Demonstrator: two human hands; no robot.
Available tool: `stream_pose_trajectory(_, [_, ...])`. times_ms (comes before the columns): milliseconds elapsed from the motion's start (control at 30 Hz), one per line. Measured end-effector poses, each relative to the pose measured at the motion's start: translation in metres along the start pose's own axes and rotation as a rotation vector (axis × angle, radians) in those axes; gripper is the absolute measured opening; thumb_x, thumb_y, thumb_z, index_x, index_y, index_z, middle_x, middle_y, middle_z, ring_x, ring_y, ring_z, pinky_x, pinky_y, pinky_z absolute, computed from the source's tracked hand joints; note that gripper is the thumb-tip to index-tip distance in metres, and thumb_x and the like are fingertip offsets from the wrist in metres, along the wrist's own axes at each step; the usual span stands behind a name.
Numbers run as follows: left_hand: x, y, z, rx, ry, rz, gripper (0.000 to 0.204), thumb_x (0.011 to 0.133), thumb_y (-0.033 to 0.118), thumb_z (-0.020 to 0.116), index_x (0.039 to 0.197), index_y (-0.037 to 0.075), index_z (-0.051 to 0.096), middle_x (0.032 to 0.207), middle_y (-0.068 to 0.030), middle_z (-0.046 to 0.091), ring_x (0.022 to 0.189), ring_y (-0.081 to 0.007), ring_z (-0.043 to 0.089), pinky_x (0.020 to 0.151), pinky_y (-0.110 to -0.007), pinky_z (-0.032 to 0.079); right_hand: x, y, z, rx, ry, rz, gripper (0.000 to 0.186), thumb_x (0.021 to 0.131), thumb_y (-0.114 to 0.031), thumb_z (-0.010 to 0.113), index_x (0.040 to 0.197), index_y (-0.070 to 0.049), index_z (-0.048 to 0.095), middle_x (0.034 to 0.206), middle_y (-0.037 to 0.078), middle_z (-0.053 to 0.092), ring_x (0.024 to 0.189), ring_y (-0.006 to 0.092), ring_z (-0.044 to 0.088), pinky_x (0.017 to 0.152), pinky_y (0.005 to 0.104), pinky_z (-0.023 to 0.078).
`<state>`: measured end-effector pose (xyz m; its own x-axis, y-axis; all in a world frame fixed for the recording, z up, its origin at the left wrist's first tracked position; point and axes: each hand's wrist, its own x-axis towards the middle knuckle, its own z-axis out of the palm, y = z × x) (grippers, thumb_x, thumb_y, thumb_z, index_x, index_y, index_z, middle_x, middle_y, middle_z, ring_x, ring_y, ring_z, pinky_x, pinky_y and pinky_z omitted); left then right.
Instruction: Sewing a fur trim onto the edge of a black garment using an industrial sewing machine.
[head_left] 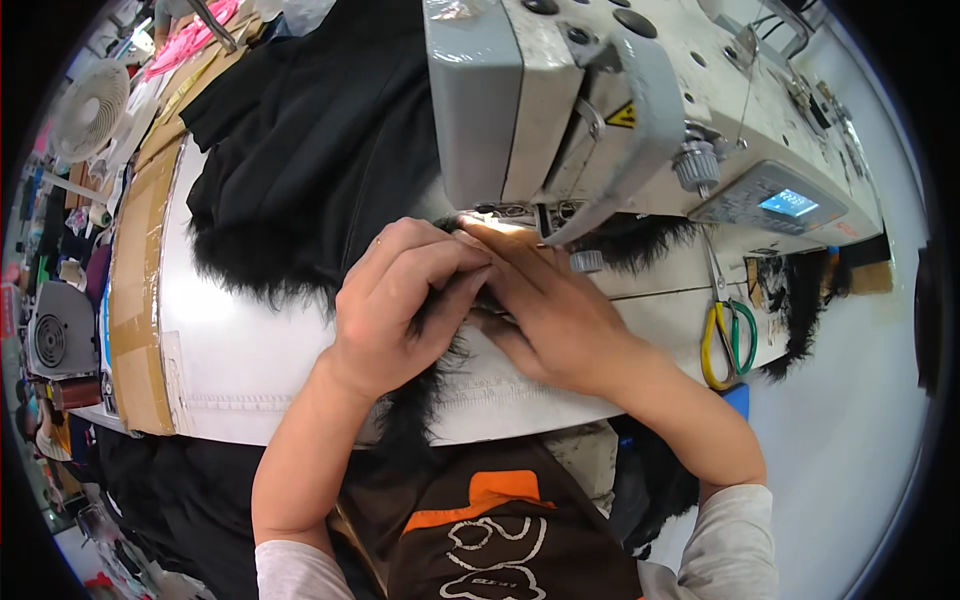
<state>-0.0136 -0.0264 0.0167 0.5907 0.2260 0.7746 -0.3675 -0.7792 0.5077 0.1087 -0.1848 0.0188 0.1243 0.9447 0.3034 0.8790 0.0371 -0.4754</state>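
Note:
My left hand is closed, its thumb and fingertips pinching black fur trim just in front of the sewing machine's lit needle area. Close against it, my right hand is closed on the same trim, its fingers reaching up beside the presser foot. The fingertips of both hands meet, and the material between them is mostly hidden. Below my left hand the trim hangs toward the table's front edge. A black garment with a furry border spreads over the table left of the machine head.
Scissors with yellow and green handles lie right of my right hand. More black fur sits under the machine arm, and a strip hangs at the table's right end. Brown cardboard edges the table's left side. A fan stands farther left.

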Motion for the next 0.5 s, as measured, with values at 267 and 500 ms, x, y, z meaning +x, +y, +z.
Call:
stream_pose_trajectory(267, [-0.002, -0.021, 0.001, 0.151, -0.211, -0.096, 0.014, 0.085, 0.005, 0.072, 0.097, 0.002, 0.065, 0.086, -0.0089, 0.061, 0.081, -0.0296, 0.062, 0.071, -0.038, 0.05, -0.005, -0.011, 0.016, -0.038, -0.163, -0.098, 0.061, 0.09, -0.034, 0.071, 0.139, -0.001, 0.055, 0.148, 0.021, 0.048, 0.142, 0.0408, 0.039, 0.118, 0.0567, 0.03])
stream_pose_trajectory(500, [0.001, -0.038, 0.0, 0.266, -0.275, -0.144, 0.01, 0.086, 0.01, 0.074, 0.09, 0.003, 0.067, 0.085, -0.0089, 0.062, 0.074, -0.0302, 0.057, 0.069, -0.04, 0.048, -0.002, -0.011, 0.009, -0.072, -0.207, -0.119, 0.057, 0.09, -0.038, 0.071, 0.133, -0.002, 0.061, 0.144, 0.021, 0.053, 0.141, 0.0398, 0.043, 0.119, 0.0543, 0.03])
